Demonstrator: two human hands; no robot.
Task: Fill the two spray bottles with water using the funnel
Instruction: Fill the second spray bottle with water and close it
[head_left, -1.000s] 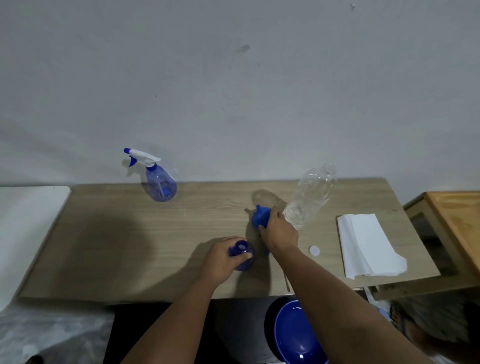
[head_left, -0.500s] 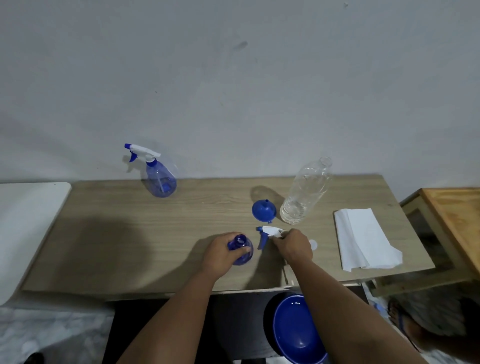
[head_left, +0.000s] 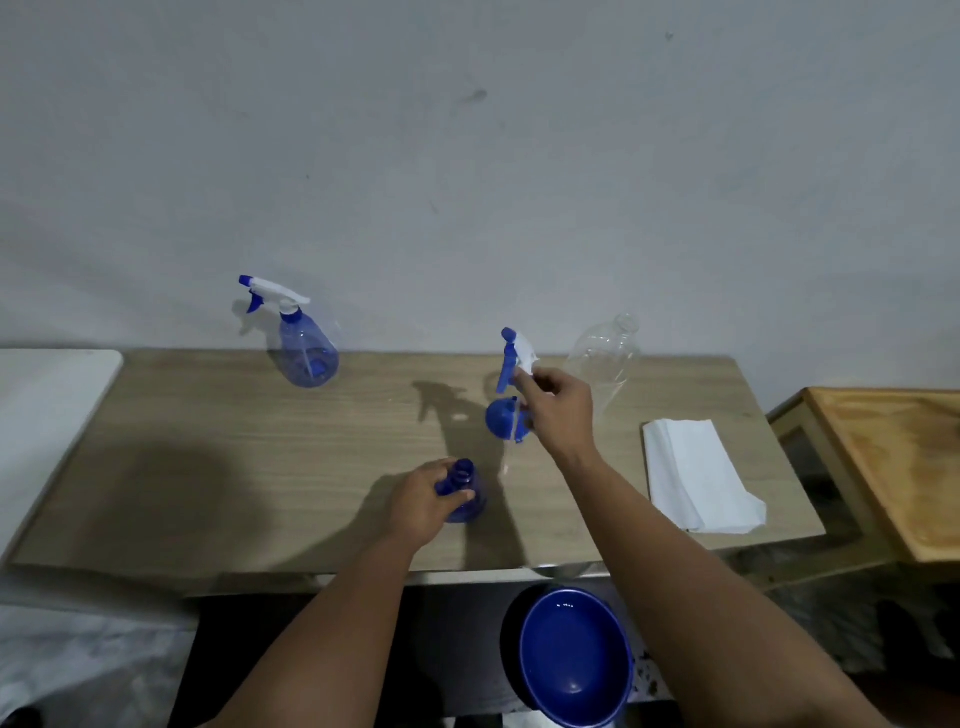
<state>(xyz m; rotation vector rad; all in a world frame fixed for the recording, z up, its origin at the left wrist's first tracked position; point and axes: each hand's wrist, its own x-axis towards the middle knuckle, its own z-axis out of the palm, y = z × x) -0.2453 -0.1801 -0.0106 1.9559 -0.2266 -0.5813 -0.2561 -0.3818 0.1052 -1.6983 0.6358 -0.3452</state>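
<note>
My left hand (head_left: 423, 501) grips a blue spray bottle (head_left: 464, 492) with an uncapped neck, standing near the table's front edge. My right hand (head_left: 561, 410) holds its white and blue sprayer head (head_left: 514, 358) lifted above the table, the dip tube hanging down. Just under that hand a blue funnel (head_left: 501, 420) rests on the table. A second blue spray bottle (head_left: 306, 348), sprayer fitted, stands at the back left. A clear plastic water bottle (head_left: 602, 358) stands uncapped at the back right, partly behind my right hand.
A folded white cloth (head_left: 696, 475) lies on the wooden table (head_left: 208, 457) to the right. A blue bowl (head_left: 571, 657) sits below the table's front edge. A wooden tray-like stand (head_left: 893, 462) is at the far right, a white surface (head_left: 47, 395) at the left.
My right hand left the funnel, took the sprayer head from the table near the front bottle and raised it up and back. The left hand stayed on the bottle.
</note>
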